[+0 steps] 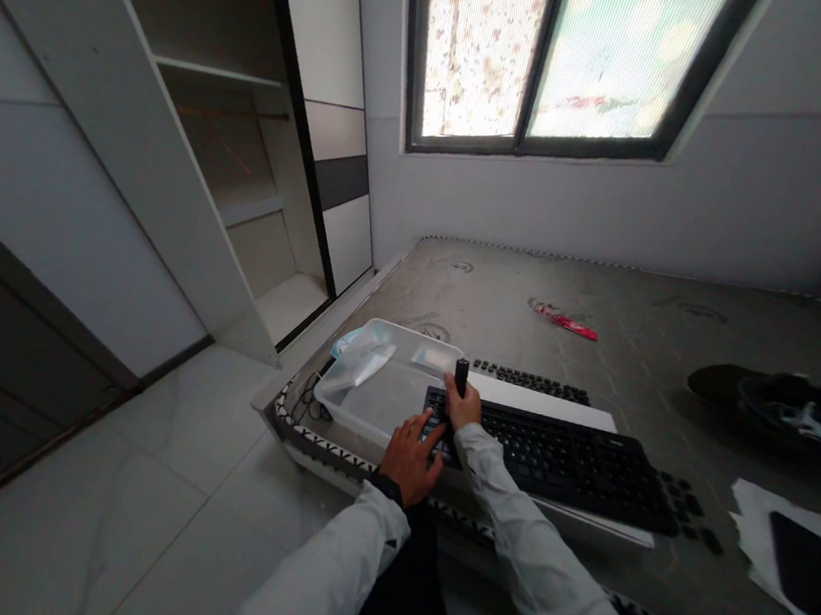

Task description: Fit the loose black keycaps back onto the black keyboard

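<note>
Black keyboard lies on a bare mattress, resting partly on a white board near the mattress's front edge, with a second, smaller keyboard showing just behind it. At the black keyboard's left end the right hand is closed around a small dark cylindrical tool, held upright with its lower end at the keys. The left hand rests at the same left corner, fingers spread and bent, touching the keyboard's edge; it holds nothing that can be seen. Both arms wear white sleeves. Just left of the hands sits a clear plastic tub with a crumpled clear bag inside it. Farther back on the mattress lies a red wrapper. To the right are a dark bundle of clothing and a dark flat device lying on white paper. Several loose black keycaps lie beside the keyboard's right end. An open white wardrobe stands to the left, and a window is set in the wall behind.
</note>
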Demonstrator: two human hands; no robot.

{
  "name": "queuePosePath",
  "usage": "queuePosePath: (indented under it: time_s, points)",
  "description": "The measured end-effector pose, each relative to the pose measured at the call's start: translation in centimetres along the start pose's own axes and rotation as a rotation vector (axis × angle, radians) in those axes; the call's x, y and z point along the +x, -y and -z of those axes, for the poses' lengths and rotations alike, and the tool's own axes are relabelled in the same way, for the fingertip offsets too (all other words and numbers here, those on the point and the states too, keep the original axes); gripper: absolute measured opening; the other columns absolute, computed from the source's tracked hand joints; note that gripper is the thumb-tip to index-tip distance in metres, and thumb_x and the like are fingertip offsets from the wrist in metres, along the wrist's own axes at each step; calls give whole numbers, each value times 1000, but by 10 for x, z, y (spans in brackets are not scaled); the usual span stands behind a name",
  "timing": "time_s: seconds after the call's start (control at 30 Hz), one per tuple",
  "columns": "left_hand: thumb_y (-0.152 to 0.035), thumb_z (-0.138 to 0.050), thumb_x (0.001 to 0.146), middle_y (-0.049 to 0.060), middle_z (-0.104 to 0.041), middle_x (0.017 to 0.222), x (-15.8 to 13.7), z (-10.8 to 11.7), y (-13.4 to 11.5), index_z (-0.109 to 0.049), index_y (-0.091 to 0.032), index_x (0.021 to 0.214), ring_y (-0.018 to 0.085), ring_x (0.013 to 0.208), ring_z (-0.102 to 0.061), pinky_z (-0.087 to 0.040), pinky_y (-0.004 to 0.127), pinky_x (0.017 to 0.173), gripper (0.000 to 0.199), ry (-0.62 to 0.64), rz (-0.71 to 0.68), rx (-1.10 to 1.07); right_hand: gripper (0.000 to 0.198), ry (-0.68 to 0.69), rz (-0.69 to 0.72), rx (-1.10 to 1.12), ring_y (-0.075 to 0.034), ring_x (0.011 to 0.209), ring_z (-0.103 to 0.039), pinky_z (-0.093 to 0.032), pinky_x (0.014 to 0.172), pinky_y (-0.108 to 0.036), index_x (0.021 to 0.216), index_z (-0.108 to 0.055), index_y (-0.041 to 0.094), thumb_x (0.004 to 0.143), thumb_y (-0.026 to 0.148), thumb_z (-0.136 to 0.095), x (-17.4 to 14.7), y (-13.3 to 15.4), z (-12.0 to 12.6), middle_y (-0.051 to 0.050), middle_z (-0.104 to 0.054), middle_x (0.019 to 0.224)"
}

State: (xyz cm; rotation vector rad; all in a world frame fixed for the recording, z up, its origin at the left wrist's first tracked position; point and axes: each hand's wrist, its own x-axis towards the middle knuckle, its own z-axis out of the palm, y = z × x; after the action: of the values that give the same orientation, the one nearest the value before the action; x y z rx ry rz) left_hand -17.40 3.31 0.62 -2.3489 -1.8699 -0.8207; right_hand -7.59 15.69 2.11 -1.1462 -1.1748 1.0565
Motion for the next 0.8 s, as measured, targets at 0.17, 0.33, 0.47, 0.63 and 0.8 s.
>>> queuePosePath:
  time_s: [0.17, 0.33, 0.47, 0.63, 0.8]
  points:
    - [-22, -57, 80, 8, -38, 145, 1, 1, -1, -51, -26, 130, 28, 124, -41, -43, 45, 96, 50, -6, 0, -7, 53, -78, 109, -182, -12, 49, -37, -29, 48, -27, 47, -45, 20, 65, 67, -61, -9, 4, -1, 3, -38, 45]
    - [-21, -56, 80, 8, -40, 144, 1, 0, -1, -52, -26, 128, 28, 123, -41, -43, 46, 97, 49, -18, 0, -6, 56, -122, 186, -245, -11, 45, -31, -26, 45, -27, 42, -36, 22, 70, 68, -54, -13, 2, 1, 3, -31, 42]
    - [-21, -56, 80, 8, -40, 143, 1, 0, 0, -51, -27, 130, 28, 122, -42, -42, 47, 98, 50, -12, -3, -7, 56, -124, 228, -253, -10, 43, -29, -26, 45, -28, 40, -35, 23, 70, 66, -53, -15, -4, 2, 2, -33, 40]
    - [-20, -58, 78, 8, -39, 145, 0, -1, 1, -51, -25, 130, 28, 122, -42, -42, 45, 99, 52, 3, 0, -9, 51, -73, 237, -219, -11, 42, -31, -26, 46, -29, 39, -38, 23, 69, 60, -56, -20, -4, 3, 2, -35, 40]
    - [-21, -57, 79, 8, -38, 146, -1, -2, 2, -51, -26, 129, 27, 118, -46, -44, 45, 95, 50, 24, -3, -3, 43, 15, 178, -134, -14, 44, -39, -32, 48, -29, 40, -42, 24, 62, 51, -67, -26, 0, 5, 1, -42, 41]
